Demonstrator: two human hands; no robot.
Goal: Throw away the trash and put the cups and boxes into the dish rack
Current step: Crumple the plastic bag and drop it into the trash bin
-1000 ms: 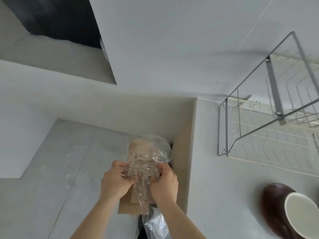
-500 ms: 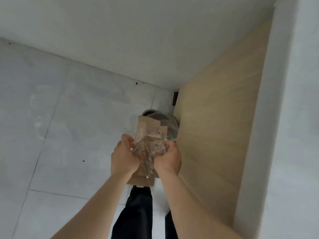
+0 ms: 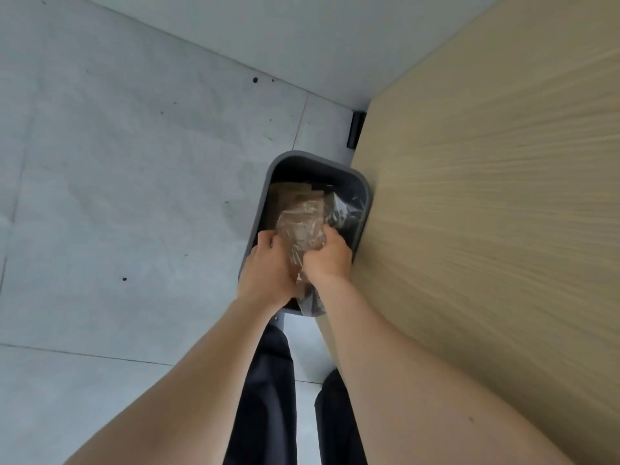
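A crumpled bundle of clear plastic wrap and brown paper, the trash [image 3: 302,226], sits between both my hands. My left hand [image 3: 268,266] grips its left side and my right hand [image 3: 327,256] grips its right side. The bundle hangs inside the mouth of a dark grey trash bin [image 3: 364,193] that stands on the floor against a wooden cabinet side. A black liner and a brown paper piece [image 3: 292,193] show inside the bin. The cups, boxes and dish rack are out of view.
The light wooden cabinet side [image 3: 486,196] runs along the right, touching the bin. Grey tiled floor [image 3: 117,162] spreads to the left. My dark trouser legs [image 3: 268,397] stand just behind the bin. A white wall [image 3: 268,35] borders the far edge.
My view has swung down from the counter and dish rack to the floor. Both hands have carried the trash bundle down into the mouth of the bin, still gripping it.
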